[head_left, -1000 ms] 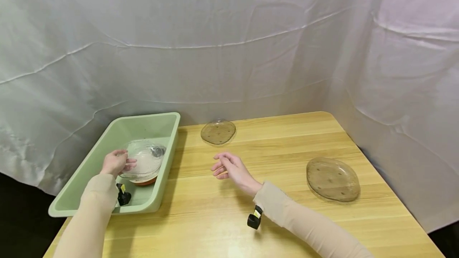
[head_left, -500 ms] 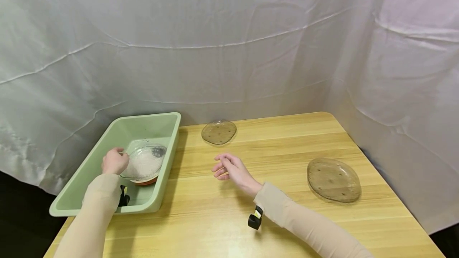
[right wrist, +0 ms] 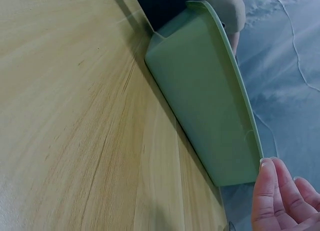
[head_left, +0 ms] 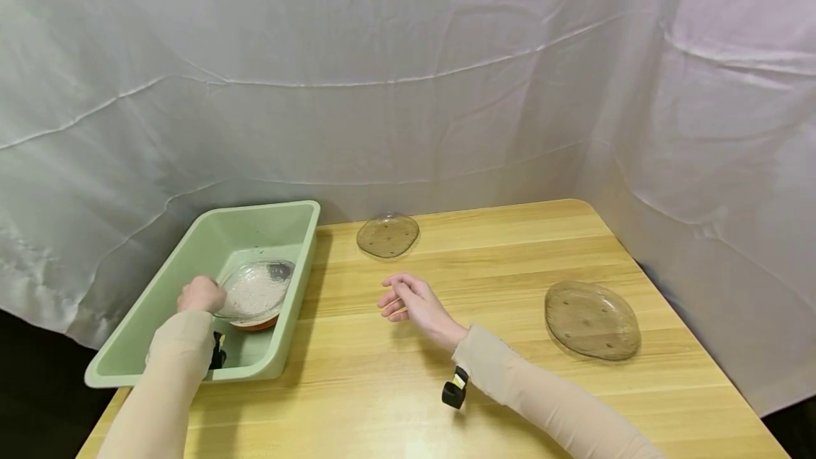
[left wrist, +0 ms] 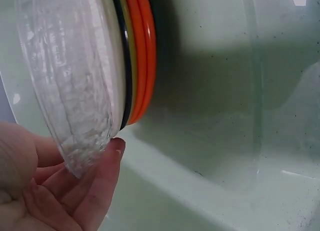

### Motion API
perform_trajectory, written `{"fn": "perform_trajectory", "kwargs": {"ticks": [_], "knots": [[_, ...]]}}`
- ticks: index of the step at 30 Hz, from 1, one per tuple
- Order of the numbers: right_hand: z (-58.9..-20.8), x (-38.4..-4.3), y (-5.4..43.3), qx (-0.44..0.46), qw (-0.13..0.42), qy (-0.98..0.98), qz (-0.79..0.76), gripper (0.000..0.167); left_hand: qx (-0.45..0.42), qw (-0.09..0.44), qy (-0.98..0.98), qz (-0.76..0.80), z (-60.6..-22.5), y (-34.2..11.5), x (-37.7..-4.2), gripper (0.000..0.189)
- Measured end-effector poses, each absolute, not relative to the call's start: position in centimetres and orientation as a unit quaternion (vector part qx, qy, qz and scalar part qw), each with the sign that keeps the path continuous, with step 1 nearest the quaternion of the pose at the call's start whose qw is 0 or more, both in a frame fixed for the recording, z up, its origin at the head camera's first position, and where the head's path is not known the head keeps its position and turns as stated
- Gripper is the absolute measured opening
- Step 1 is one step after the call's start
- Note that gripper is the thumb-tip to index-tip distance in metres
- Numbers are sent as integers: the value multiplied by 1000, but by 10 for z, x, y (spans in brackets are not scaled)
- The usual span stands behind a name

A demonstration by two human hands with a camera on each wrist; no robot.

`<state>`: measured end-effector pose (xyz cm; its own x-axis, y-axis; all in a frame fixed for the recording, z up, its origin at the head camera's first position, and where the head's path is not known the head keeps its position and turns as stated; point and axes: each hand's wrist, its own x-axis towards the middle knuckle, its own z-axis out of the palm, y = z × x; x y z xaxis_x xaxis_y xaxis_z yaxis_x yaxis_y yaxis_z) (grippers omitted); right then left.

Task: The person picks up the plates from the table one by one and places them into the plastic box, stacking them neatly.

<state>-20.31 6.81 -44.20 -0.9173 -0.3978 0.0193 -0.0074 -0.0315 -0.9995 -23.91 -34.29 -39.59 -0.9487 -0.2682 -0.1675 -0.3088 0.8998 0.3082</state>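
Observation:
My left hand (head_left: pixel 201 295) reaches into the green plastic basin (head_left: pixel 299 282) and pinches the near-left edge of a clear glass plate (head_left: pixel 255 289). In the left wrist view, the plate's rippled rim (left wrist: pixel 75 106) lies between thumb and fingers. Stacked dishes sit directly under it, among them orange-rimmed ones (left wrist: pixel 142 56). My right hand (head_left: pixel 411 303) hovers over the wooden table with relaxed, slightly bent fingers and holds nothing. In the right wrist view its fingertips overlap the basin's corner; the head view shows them well apart from it.
A smaller clear glass plate (head_left: pixel 388 235) lies at the table's back edge, right of the basin. Another, larger glass plate (head_left: pixel 592 321) lies on the right side of the wooden table (head_left: pixel 357 388). A grey-white curtain (head_left: pixel 408 112) hangs behind and to the right.
My left hand's fingers, stretched out over the plate earlier, have curled around its edge. The right hand and the two plates on the table have stayed in place.

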Motion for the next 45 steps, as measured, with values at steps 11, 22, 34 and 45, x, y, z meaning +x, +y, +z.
{"fn": "perform_trajectory", "kwargs": {"ticks": [11, 22, 34, 45], "knots": [[-444, -205, 69, -141, 141, 684, -702, 41, -157, 43, 974, 155, -402, -341, -240, 43], [-446, -205, 75, -134, 149, 685, -700, 42, -173, 53, 972, 153, -403, -342, -241, 45], [-451, -213, 91, -129, 134, 706, -683, 42, -166, 52, 971, 165, -393, -337, -242, 57], [-444, -224, 109, -127, 117, 733, -658, 42, -133, -17, 973, 188, -375, -311, -253, 59]]}}
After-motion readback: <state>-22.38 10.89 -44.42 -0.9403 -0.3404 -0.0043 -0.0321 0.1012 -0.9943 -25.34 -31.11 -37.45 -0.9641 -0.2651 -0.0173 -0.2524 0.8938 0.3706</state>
